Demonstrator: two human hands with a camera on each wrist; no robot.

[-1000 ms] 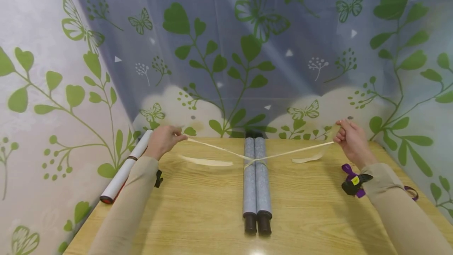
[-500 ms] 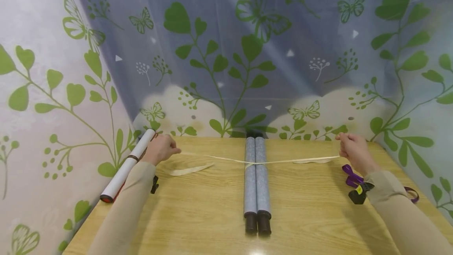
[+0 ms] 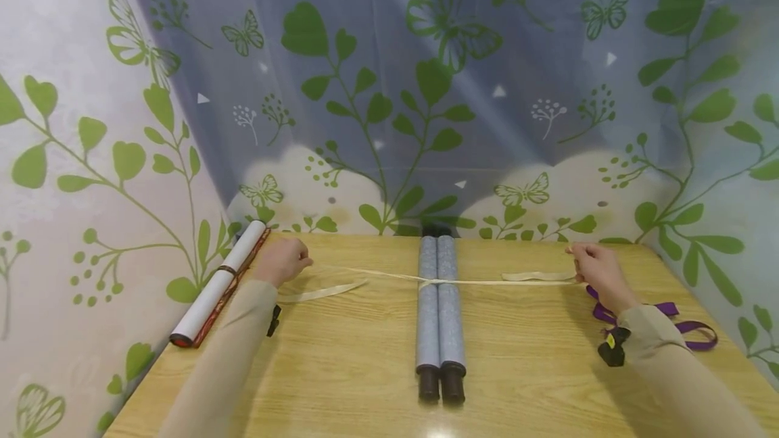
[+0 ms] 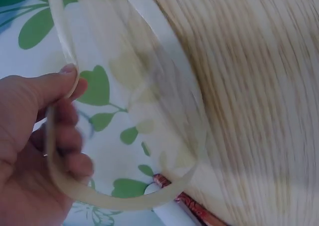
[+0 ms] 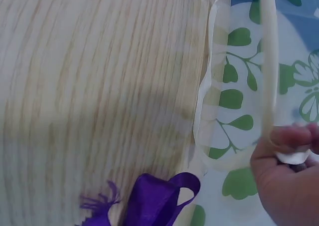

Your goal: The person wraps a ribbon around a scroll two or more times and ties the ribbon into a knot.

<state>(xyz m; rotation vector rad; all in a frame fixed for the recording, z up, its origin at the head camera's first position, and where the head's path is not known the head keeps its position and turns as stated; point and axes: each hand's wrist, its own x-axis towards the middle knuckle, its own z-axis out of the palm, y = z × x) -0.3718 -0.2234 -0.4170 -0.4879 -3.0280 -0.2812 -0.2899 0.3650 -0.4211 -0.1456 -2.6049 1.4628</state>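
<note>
Head view: the left hand point(image 3: 282, 261) and right hand point(image 3: 602, 274) pinch a cream ribbon point(image 3: 487, 282) stretched across two grey rolls point(image 3: 451, 326) on the desk point(image 3: 353, 363), and I reckon an uneven tug could skew the pair.

Indoors, in a walled-in setting of unclear use, a leaf-and-butterfly covering point(image 3: 389, 134) rises beyond the hands point(image 3: 282, 262) point(image 3: 604, 276) and to either side, hemming in the wood-grain bench point(image 3: 347, 350) beneath them.
</note>
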